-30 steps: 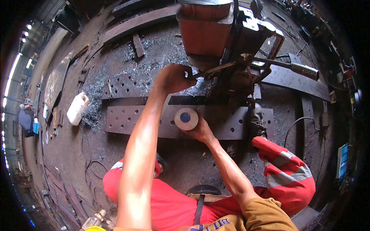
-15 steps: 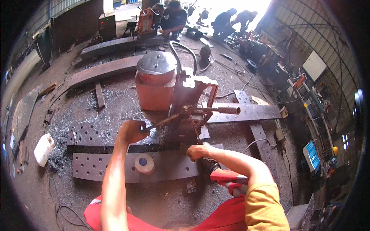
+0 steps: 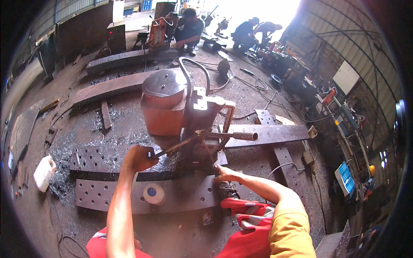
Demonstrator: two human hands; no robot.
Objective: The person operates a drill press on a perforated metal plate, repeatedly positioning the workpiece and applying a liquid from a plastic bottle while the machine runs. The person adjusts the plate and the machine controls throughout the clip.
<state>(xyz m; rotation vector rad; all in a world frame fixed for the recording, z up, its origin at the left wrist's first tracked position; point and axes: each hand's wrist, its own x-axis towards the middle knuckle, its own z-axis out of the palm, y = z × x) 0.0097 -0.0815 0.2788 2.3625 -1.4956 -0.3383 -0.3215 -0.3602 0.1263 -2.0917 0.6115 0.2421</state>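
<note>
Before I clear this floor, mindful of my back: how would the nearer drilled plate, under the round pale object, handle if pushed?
The nearer drilled plate looks like metal, so it's probably stiff and heavy. Lying flat, it would likely slide rather than roll. The round pale object, unheld on it, might shift too.

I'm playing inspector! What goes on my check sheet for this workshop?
Surface: rough brown-grey floor, littered with silvery metal shavings.
Job's things: reddish metal machine; round pale object with blue centre on grey perforated steel plate.
Clutter: white plastic jug at left.
Hands: left hand grips long metal bar; right hand at the lower end of a thin dark bar, grip unclear.
Cables: thin grey cable across floor, right.
Surroundings: three people beyond, crouched or bending.
</note>
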